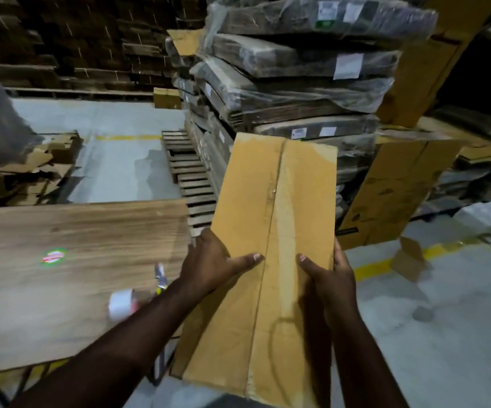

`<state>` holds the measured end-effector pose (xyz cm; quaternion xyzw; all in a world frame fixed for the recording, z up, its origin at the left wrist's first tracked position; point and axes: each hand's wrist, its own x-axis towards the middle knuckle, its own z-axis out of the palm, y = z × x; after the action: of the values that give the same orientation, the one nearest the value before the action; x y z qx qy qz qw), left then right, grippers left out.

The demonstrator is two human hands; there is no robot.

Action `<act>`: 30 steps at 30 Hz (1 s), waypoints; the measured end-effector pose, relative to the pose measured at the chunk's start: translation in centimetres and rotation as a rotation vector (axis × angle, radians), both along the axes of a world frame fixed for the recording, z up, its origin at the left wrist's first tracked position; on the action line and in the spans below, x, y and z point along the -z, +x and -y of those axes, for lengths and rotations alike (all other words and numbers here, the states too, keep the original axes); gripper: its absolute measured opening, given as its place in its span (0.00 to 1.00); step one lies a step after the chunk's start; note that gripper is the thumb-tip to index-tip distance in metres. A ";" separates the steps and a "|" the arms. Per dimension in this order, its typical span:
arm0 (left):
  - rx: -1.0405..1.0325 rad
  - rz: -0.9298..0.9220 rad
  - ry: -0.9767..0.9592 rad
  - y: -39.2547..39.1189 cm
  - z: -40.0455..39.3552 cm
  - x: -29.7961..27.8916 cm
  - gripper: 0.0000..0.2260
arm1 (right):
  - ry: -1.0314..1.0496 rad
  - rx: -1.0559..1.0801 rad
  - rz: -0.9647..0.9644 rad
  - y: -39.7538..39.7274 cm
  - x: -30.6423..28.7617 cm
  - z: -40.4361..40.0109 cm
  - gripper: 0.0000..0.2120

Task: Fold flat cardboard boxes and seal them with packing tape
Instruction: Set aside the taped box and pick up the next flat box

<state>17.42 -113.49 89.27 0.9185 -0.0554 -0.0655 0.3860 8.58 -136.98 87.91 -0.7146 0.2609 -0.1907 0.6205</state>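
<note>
Both hands grip flat cardboard box point(270, 245): left hand point(212, 260) and right hand point(326, 278) clamped on opposite edges; tape roll point(120, 303) on worktop point(61, 260).

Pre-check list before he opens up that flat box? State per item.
1. Left hand holds the flat box: ok, thumb on its face.
2. Right hand holds the box's right edge: ok.
3. Box not yet opened: ok, it is flat.
4. Tape roll in reach on the wooden table: ok, beside the left forearm.
5. Cutter on the table: cannot tell, blurred.
6. Bare table surface to work on: ok.
</note>
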 end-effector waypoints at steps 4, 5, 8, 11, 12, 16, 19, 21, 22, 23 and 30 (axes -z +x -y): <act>-0.035 -0.094 -0.101 0.3 8.2 3.2 0.59 | -0.114 -0.005 -0.125 0.7 1.5 8.7 0.39; -0.043 -0.119 -0.125 0.5 10.3 4.3 0.62 | -0.140 -0.013 -0.149 1.0 2.0 10.7 0.40; -0.038 -0.193 -0.191 1.7 17.0 7.8 0.62 | -0.171 -0.038 -0.239 1.8 3.5 16.6 0.36; -0.008 -0.309 -0.204 3.8 24.8 10.7 0.54 | -0.223 -0.019 -0.333 3.8 4.7 23.4 0.29; 0.019 -0.349 -0.226 4.8 27.3 12.1 0.52 | -0.252 -0.007 -0.356 4.7 5.3 25.8 0.28; 0.168 -0.493 -0.406 9.0 37.1 20.9 0.46 | -0.338 0.049 -0.472 7.6 7.6 35.3 0.35; 0.241 -0.664 -0.491 10.1 42.5 21.3 0.40 | -0.426 0.048 -0.573 10.2 9.3 41.7 0.36; 0.275 -0.753 -0.574 11.3 45.6 20.6 0.38 | -0.443 0.007 -0.619 12.4 11.0 45.5 0.33; 0.284 -0.773 -0.592 12.0 47.2 21.0 0.35 | -0.443 -0.010 -0.631 13.6 11.9 47.4 0.31; 0.303 -0.784 -0.606 12.8 48.7 21.3 0.32 | -0.450 -0.020 -0.638 14.8 12.6 49.2 0.30; 0.161 -0.854 -0.567 20.4 60.8 33.2 0.54 | -0.409 -0.169 -0.689 24.6 24.8 63.1 0.27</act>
<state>37.78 -174.25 56.09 0.6622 0.0209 -0.4463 0.6016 33.16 -200.07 63.11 -0.8642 0.3503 0.0635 0.3555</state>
